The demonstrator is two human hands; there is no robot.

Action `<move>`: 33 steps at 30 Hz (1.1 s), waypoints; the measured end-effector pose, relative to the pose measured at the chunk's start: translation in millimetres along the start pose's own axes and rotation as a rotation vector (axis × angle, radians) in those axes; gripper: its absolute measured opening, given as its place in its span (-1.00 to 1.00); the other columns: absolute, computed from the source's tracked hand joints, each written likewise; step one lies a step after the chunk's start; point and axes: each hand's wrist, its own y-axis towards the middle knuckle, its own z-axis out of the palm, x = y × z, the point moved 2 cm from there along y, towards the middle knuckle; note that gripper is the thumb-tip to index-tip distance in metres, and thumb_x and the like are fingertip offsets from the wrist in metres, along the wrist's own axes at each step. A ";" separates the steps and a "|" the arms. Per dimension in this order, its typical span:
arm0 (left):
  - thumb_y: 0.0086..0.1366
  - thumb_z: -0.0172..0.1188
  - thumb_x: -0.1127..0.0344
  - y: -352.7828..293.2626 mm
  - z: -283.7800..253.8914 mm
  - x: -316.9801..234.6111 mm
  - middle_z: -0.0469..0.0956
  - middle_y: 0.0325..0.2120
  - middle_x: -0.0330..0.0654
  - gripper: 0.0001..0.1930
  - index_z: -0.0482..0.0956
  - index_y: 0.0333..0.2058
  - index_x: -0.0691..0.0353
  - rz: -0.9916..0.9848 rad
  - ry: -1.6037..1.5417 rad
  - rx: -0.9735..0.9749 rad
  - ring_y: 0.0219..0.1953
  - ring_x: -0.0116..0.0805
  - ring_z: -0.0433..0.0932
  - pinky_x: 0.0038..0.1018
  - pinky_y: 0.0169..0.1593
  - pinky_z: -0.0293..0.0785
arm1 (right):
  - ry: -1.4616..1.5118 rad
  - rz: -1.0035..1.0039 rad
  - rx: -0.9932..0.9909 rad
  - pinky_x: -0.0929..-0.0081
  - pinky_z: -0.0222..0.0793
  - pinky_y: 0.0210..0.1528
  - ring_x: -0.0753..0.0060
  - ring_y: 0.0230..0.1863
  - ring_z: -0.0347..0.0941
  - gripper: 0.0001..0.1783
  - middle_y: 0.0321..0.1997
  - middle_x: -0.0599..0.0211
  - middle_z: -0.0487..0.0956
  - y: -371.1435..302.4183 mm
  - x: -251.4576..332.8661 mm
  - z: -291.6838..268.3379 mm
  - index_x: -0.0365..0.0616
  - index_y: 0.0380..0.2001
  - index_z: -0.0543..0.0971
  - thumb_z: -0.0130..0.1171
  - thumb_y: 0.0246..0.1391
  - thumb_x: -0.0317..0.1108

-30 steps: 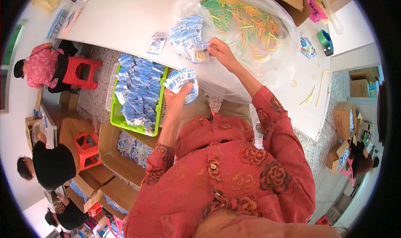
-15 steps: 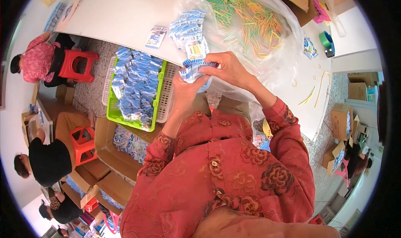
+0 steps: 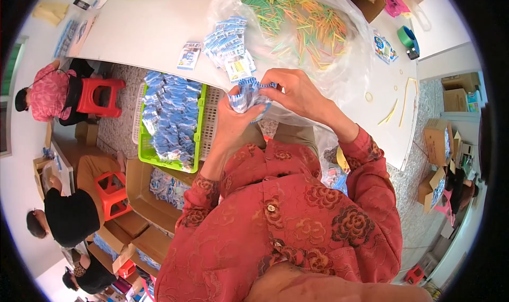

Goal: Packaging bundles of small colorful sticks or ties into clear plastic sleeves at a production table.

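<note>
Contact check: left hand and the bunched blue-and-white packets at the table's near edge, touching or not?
Touching. The head view shows the left hand gripping the bunched packets, its thumb lying over them.

A white table (image 3: 143, 29) bears, along its near edge, one blue-and-white rectangular packet (image 3: 189, 56), a heap of blue-striped plastic packets (image 3: 227, 43) and a clear plastic bag (image 3: 356, 45), with thin yellow strips (image 3: 392, 112) near the table's right edge.

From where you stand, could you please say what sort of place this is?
Probably a packing workshop: a green crate of blue packets, coloured sticks amid clear plastic, and a cardboard box.
</note>
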 end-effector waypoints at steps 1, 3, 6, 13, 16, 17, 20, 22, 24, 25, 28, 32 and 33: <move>-0.07 0.28 0.54 -1.1 0.8 -1.8 0.52 -0.36 -0.29 -0.62 0.46 -0.21 0.33 -0.001 0.000 0.002 -0.35 -0.60 0.46 -0.65 -0.27 0.40 | 0.020 0.012 -0.010 0.46 0.27 -0.50 0.29 -0.55 0.40 -0.84 -0.54 0.22 0.48 -1.7 1.9 -1.1 -0.20 -0.39 0.46 0.16 -0.10 -0.42; -0.06 0.27 0.55 -2.5 1.9 -4.5 0.53 -0.37 -0.28 -0.65 0.47 -0.22 0.32 -0.045 0.039 -0.016 -0.34 -0.60 0.47 -0.64 -0.27 0.40 | 0.062 0.050 -0.017 0.47 0.28 -0.48 0.32 -0.52 0.40 -0.81 -0.50 0.24 0.48 -3.7 6.1 -2.4 -0.19 -0.36 0.46 0.18 -0.11 -0.42; -0.05 0.25 0.56 -2.6 2.2 -2.4 0.54 -0.37 -0.27 -0.68 0.49 -0.25 0.32 -0.038 -0.014 -0.033 -0.35 -0.60 0.48 -0.63 -0.27 0.41 | 0.095 0.063 -0.063 0.49 0.29 -0.44 0.38 -0.45 0.40 -0.73 -0.42 0.27 0.48 -4.9 18.5 -9.9 -0.16 -0.29 0.47 0.22 -0.15 -0.44; -0.05 0.25 0.56 2.2 8.2 1.3 0.55 -0.41 -0.28 -0.70 0.51 -0.26 0.32 0.017 -0.041 -0.049 -0.39 -0.61 0.47 -0.63 -0.31 0.41 | -0.130 -0.193 -0.230 0.49 0.36 -0.36 0.32 -0.31 0.43 -0.69 -0.33 0.26 0.47 -12.0 26.0 -18.1 -0.16 -0.27 0.48 0.24 -0.19 -0.44; -0.08 0.27 0.54 3.5 9.6 5.4 0.54 -0.45 -0.30 -0.71 0.51 -0.30 0.31 0.034 0.001 -0.052 -0.42 -0.61 0.46 -0.63 -0.33 0.39 | -0.238 -0.212 -0.179 0.45 0.39 -0.34 0.25 -0.31 0.44 -0.69 -0.33 0.23 0.47 -16.1 28.4 -16.0 -0.17 -0.29 0.48 0.22 -0.21 -0.46; -0.10 0.29 0.53 4.7 10.7 6.5 0.53 -0.47 -0.31 -0.72 0.50 -0.33 0.30 0.041 0.070 -0.088 -0.44 -0.61 0.45 -0.63 -0.35 0.38 | -0.254 -0.210 -0.182 0.45 0.39 -0.34 0.25 -0.31 0.44 -0.69 -0.33 0.23 0.47 -17.1 27.8 -16.3 -0.17 -0.29 0.48 0.22 -0.21 -0.46; -0.14 0.31 0.52 2.0 14.4 7.1 0.51 -0.52 -0.33 -0.74 0.48 -0.40 0.27 0.060 0.109 -0.113 -0.47 -0.61 0.43 -0.63 -0.36 0.37 | -0.177 -0.113 -0.117 0.44 0.39 -0.39 0.26 -0.39 0.45 -0.71 -0.36 0.24 0.48 -18.4 27.1 -9.0 -0.18 -0.30 0.48 0.20 -0.21 -0.47; -0.12 0.30 0.52 2.7 11.0 15.7 0.51 -0.51 -0.33 -0.75 0.48 -0.40 0.27 0.081 0.073 -0.126 -0.47 -0.62 0.43 -0.63 -0.37 0.37 | -0.100 0.003 -0.042 0.43 0.38 -0.42 0.24 -0.40 0.45 -0.72 -0.38 0.25 0.46 -18.2 33.9 -12.7 -0.16 -0.32 0.45 0.18 -0.21 -0.47; -0.12 0.29 0.54 2.6 9.7 16.2 0.51 -0.51 -0.33 -0.75 0.47 -0.40 0.27 0.097 0.051 -0.088 -0.46 -0.63 0.43 -0.63 -0.37 0.37 | -0.011 0.121 0.036 0.41 0.38 -0.44 0.22 -0.41 0.45 -0.74 -0.39 0.26 0.45 -18.1 33.2 -12.9 -0.14 -0.33 0.43 0.16 -0.20 -0.47; -0.12 0.29 0.55 3.2 10.3 16.4 0.51 -0.51 -0.33 -0.75 0.47 -0.40 0.27 0.080 0.025 -0.089 -0.46 -0.63 0.42 -0.63 -0.37 0.37 | -0.042 0.050 -0.007 0.40 0.37 -0.45 0.22 -0.42 0.44 -0.74 -0.39 0.28 0.44 -18.3 31.5 -12.4 -0.14 -0.34 0.42 0.15 -0.20 -0.47; -0.12 0.28 0.58 4.2 11.9 11.9 0.51 -0.51 -0.33 -0.75 0.47 -0.40 0.27 0.072 0.024 -0.070 -0.46 -0.64 0.42 -0.64 -0.37 0.37 | -0.128 -0.039 -0.071 0.39 0.36 -0.47 0.21 -0.42 0.44 -0.77 -0.40 0.30 0.43 -18.9 28.1 -10.5 -0.13 -0.37 0.41 0.15 -0.19 -0.47; -0.12 0.29 0.58 6.0 5.6 22.1 0.51 -0.50 -0.33 -0.74 0.47 -0.39 0.28 0.106 0.014 -0.015 -0.46 -0.64 0.42 -0.65 -0.37 0.37 | -0.239 -0.126 0.002 0.38 0.34 -0.49 0.24 -0.42 0.42 -0.83 -0.43 0.33 0.40 -20.8 25.2 -5.1 -0.15 -0.46 0.36 0.11 -0.19 -0.48; -0.12 0.29 0.58 6.8 3.6 24.3 0.51 -0.50 -0.33 -0.74 0.47 -0.39 0.28 0.106 0.011 -0.017 -0.46 -0.64 0.42 -0.65 -0.37 0.37 | -0.240 -0.126 0.005 0.38 0.34 -0.49 0.24 -0.42 0.42 -0.83 -0.43 0.33 0.40 -20.1 24.2 -4.4 -0.15 -0.46 0.36 0.11 -0.19 -0.48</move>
